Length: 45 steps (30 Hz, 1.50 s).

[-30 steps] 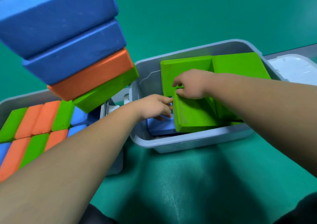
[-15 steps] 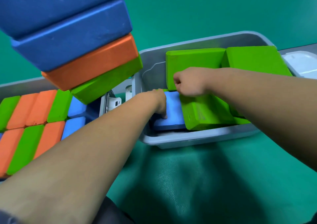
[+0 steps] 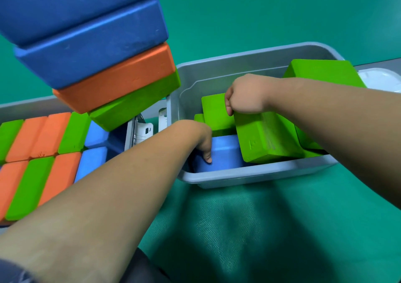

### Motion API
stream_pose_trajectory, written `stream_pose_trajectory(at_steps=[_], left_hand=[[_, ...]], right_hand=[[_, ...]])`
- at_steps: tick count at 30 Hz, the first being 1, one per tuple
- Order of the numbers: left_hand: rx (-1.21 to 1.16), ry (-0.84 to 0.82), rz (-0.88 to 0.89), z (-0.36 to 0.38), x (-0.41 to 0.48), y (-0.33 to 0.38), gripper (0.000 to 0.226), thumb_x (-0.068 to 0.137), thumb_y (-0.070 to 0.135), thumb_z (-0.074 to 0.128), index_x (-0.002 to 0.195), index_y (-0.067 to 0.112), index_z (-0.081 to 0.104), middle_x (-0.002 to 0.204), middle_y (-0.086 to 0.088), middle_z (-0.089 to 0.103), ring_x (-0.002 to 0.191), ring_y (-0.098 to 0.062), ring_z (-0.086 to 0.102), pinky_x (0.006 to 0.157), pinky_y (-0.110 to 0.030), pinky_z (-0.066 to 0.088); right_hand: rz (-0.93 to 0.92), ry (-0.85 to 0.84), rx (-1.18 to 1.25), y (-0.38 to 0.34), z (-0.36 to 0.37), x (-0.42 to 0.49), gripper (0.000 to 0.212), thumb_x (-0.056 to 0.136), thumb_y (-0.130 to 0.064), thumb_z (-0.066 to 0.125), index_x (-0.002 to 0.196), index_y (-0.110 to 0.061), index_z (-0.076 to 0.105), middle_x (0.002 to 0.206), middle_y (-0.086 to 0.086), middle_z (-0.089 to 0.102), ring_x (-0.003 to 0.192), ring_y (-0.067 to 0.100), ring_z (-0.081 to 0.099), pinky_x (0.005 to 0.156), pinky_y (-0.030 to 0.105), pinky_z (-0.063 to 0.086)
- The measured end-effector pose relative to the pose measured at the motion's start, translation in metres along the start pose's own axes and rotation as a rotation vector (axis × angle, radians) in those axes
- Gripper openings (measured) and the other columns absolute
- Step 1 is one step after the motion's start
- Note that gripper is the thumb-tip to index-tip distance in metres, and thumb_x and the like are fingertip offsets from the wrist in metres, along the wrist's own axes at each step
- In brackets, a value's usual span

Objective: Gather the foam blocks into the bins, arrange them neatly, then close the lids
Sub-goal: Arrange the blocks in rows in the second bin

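Tilted green block (image 3: pixel 267 137), half-seated in the grey bin (image 3: pixel 249 175) over a blue block (image 3: pixel 225 152): the right hand (image 3: pixel 245 94) grips its top edge, the left hand (image 3: pixel 199 137) touches the blue block, grip hidden; probably best lowered flat, snug against the neighbouring green blocks (image 3: pixel 217 113).

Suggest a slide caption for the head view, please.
In the grey bin, right hand grips a green block while left hand touches a blue block.
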<state>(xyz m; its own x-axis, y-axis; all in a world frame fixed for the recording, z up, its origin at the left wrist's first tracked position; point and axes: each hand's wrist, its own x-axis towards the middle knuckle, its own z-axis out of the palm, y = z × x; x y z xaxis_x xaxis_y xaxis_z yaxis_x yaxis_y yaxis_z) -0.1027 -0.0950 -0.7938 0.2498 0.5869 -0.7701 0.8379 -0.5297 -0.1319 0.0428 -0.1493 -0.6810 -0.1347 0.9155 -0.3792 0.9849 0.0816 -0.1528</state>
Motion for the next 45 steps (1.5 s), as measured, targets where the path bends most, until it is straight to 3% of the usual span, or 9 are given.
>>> stream_pose_trajectory(at_steps=[7,11,18,26,31,33,36,41,45], left_hand=[[-0.124,0.178,0.103,-0.019,-0.044,-0.005,0.079,0.061,0.060,0.080,0.126,0.022,0.057,0.119,-0.005,0.064,0.101,-0.031,0.065,0.091,-0.046,0.057],[-0.240,0.366,0.133,-0.043,-0.071,-0.015,0.085,0.071,0.065,0.067,0.143,0.022,0.054,0.138,-0.009,0.062,0.118,-0.029,0.062,0.101,-0.042,0.052],[-0.334,0.581,0.023,-0.065,-0.116,-0.016,0.066,0.075,0.076,0.054,0.104,0.018,0.068,0.113,-0.013,0.066,0.098,-0.033,0.059,0.073,-0.035,0.045],[-0.277,0.489,-0.158,-0.060,-0.132,-0.006,0.074,0.097,0.065,0.047,0.143,0.009,0.058,0.149,-0.020,0.053,0.132,-0.037,0.054,0.096,-0.035,0.045],[-0.483,0.454,-0.154,-0.031,-0.097,0.014,0.089,0.100,0.073,0.025,0.159,0.007,0.026,0.160,-0.027,0.032,0.142,-0.047,0.041,0.114,-0.051,0.038],[-0.514,0.404,-0.182,-0.034,-0.093,0.013,0.104,0.090,0.082,0.032,0.163,0.013,0.008,0.164,-0.027,0.019,0.144,-0.050,0.036,0.115,-0.057,0.035],[-0.474,0.333,-0.227,-0.034,-0.098,0.006,0.125,0.074,0.080,0.061,0.163,0.016,0.000,0.160,-0.022,0.033,0.139,-0.046,0.044,0.108,-0.052,0.043],[-0.503,0.458,-0.184,-0.032,-0.102,-0.008,0.107,0.079,0.065,0.076,0.152,0.003,0.028,0.143,-0.016,0.053,0.124,-0.035,0.057,0.081,-0.037,0.045],[-0.549,0.612,-0.154,-0.034,-0.095,-0.015,0.085,0.080,0.067,0.071,0.134,0.007,0.048,0.129,-0.014,0.060,0.107,-0.033,0.057,0.077,-0.035,0.044]], right_hand=[[-0.014,-0.017,-0.059,-0.002,-0.007,-0.007,0.035,0.100,-0.016,0.049,0.116,-0.028,0.078,0.132,0.001,0.068,0.121,0.026,0.060,0.086,0.029,0.044],[0.046,0.047,0.070,0.004,-0.005,-0.003,0.029,0.094,-0.032,0.052,0.091,-0.029,0.081,0.102,0.004,0.074,0.099,0.028,0.065,0.087,0.035,0.054],[0.093,0.099,0.057,0.012,-0.004,0.004,0.036,0.096,-0.042,0.052,0.088,-0.014,0.072,0.088,0.010,0.068,0.090,0.032,0.061,0.077,0.034,0.051],[0.055,0.072,0.019,0.009,0.005,0.007,0.025,0.102,-0.039,0.051,0.098,-0.020,0.066,0.097,0.007,0.064,0.095,0.029,0.059,0.077,0.028,0.039],[0.025,0.063,0.023,0.013,0.008,0.004,0.028,0.103,-0.041,0.053,0.111,-0.020,0.070,0.109,0.007,0.072,0.097,0.027,0.060,0.080,0.030,0.044],[0.004,0.060,0.020,0.014,0.010,0.004,0.026,0.102,-0.039,0.055,0.114,-0.022,0.070,0.112,0.006,0.072,0.101,0.027,0.062,0.083,0.030,0.045],[-0.012,0.053,0.042,0.016,0.013,0.006,0.018,0.100,-0.034,0.058,0.112,-0.026,0.070,0.112,0.001,0.072,0.095,0.021,0.057,0.081,0.028,0.042],[-0.003,0.010,0.054,0.009,0.009,0.007,0.025,0.100,-0.023,0.052,0.116,-0.026,0.071,0.103,0.000,0.070,0.095,0.023,0.059,0.080,0.028,0.043],[0.033,0.015,0.031,0.007,0.009,0.012,0.032,0.102,-0.035,0.052,0.123,-0.023,0.073,0.123,0.005,0.071,0.114,0.028,0.062,0.093,0.033,0.048]])
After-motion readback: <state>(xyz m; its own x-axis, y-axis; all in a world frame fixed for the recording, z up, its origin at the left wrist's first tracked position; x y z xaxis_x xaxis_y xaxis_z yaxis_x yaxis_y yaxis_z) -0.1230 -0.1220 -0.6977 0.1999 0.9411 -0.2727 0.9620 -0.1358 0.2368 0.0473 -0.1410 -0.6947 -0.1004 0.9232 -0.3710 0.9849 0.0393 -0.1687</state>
